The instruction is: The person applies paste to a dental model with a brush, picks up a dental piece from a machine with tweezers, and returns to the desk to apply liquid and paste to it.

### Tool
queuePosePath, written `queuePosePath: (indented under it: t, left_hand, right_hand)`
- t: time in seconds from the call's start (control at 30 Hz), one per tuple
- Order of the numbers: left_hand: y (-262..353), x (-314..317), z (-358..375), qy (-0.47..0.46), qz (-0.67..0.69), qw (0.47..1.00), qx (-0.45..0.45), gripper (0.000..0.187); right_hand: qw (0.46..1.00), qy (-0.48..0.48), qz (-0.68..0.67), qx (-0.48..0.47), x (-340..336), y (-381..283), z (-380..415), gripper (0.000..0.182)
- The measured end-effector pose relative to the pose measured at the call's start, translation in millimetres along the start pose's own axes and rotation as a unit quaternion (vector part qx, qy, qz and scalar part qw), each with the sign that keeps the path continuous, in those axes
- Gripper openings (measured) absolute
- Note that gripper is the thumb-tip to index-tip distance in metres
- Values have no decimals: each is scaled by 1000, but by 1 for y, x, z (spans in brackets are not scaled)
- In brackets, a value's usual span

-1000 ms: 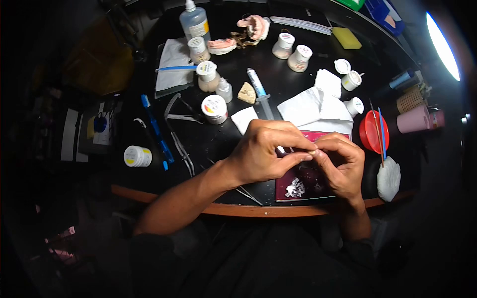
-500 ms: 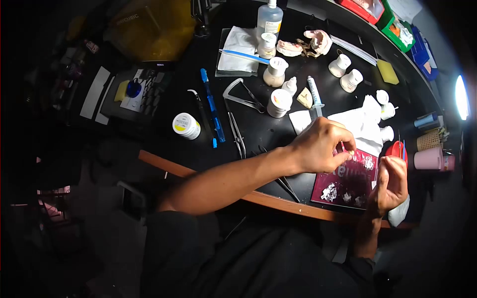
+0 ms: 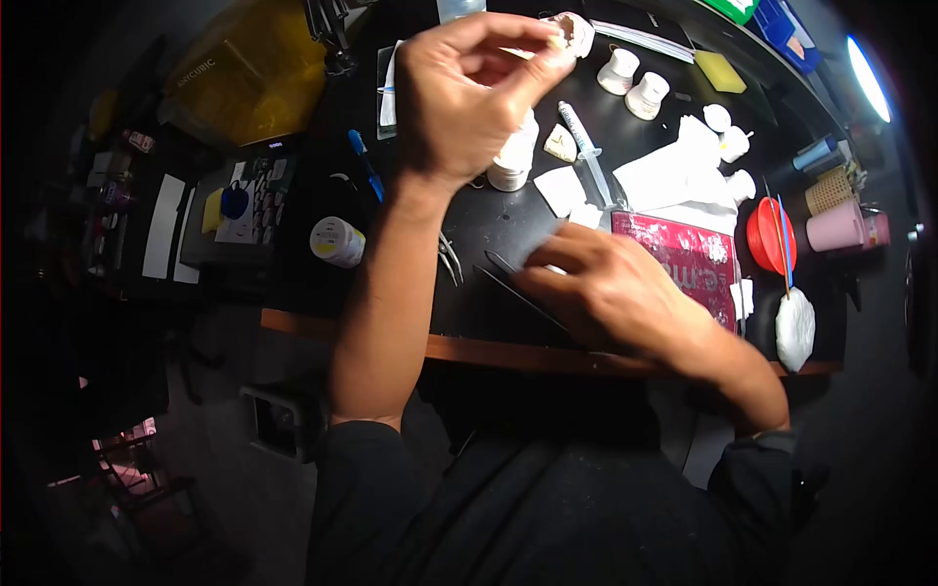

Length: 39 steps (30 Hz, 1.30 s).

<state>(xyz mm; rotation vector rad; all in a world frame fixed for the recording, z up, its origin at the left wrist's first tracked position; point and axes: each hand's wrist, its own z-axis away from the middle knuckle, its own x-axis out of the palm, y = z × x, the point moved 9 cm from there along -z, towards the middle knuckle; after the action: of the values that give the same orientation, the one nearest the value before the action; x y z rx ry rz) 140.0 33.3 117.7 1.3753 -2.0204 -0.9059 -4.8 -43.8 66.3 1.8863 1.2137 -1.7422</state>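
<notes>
Raised at the top of the view, my left hand [image 3: 459, 107] pinches a small pale tooth-like piece [image 3: 556, 42] between thumb and fingertips. A plaster dental model [image 3: 576, 37] shows right behind those fingertips. Motion smears the fingers of my right hand [image 3: 606, 283], which is low over the table by the front edge. Dark tweezers [image 3: 523, 295] lie at its fingertips, partly covered by the hand. Beside it is a burgundy pad [image 3: 702, 278] with white smears. My left forearm and hand hide part of the tools and jars behind them.
A syringe [image 3: 586, 151], a plaster piece [image 3: 560, 144] and white paper [image 3: 560, 189] lie mid-table. Two small jars [image 3: 618, 72] stand behind. To the right are a red bowl [image 3: 766, 239] with thin sticks and a white lump [image 3: 795, 329]. A white jar [image 3: 337, 241] stands left.
My left hand has moved up and left with the small piece, toward the dental model. My right hand has swung left from beside the red bowl to the tweezers. The view has shifted.
</notes>
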Motion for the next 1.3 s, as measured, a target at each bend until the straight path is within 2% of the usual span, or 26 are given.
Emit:
queuePosePath:
  t: [0.03, 0.1, 0.2, 0.3, 0.33, 0.43, 0.57, 0.6, 0.7, 0.83, 0.93, 1.13, 1.23, 1.27, 1.3]
  left_hand:
    - [2, -6, -2, 10, -12, 1000, 9, 18]
    - [-1, -11, -3, 18, -18, 1000, 2, 19]
    - [-6, -14, -3, 15, -23, 1000, -6, 19]
    - [-8, -10, -2, 6, -33, 999, -13, 20]
    - [-7, -10, -3, 5, -32, 999, -8, 20]
    - [-4, -15, -3, 13, -12, 1000, -19, 21]
    - [-3, -29, -5, 33, 28, 999, -11, 22]
    - [-3, -33, -6, 39, 30, 999, -11, 22]
    - [-3, -40, -8, 52, 26, 998, -16, 20]
    - [-13, -35, -6, 50, 22, 998, -29, 20]
    - [-21, -26, -2, 53, 3, 998, -45, 21]
    - [-27, -22, -1, 39, -31, 997, -63, 22]
    - [-26, -17, 0, 25, -31, 997, -66, 22]
    - [-26, -14, 1, 13, -35, 997, -66, 22]
    - [-25, -10, 2, 2, -39, 997, -65, 23]
  right_hand:
    - [999, -16, 30, -26, 9, 0, -18, 21]
    - [996, 29, 50, -67, 18, 7, -48, 16]
    - [994, -30, 74, -75, 46, 6, -80, 9]
    - [982, -81, 160, -61, 63, -1, -91, 9]
    - [981, -11, 172, -93, 60, -6, -92, 7]
    - [974, -28, 174, -142, 63, -6, -88, 7]
    - [968, 37, 110, -222, 42, -17, -74, 14]
    - [962, 87, 101, -238, 34, -21, -69, 20]
    - [957, 165, 6, -239, 14, -22, -56, 26]
    - [957, 197, -155, -146, 9, -7, -50, 18]
    - [962, 222, -142, -71, 13, -1, -49, 13]
    - [931, 323, -167, 9, -2, 13, -46, 8]
    - [871, 296, -371, 124, -5, 32, -37, 14]
    - [830, 320, -441, 123, -1, 36, -32, 20]
    - [798, 269, -503, 196, -5, 38, -20, 19]
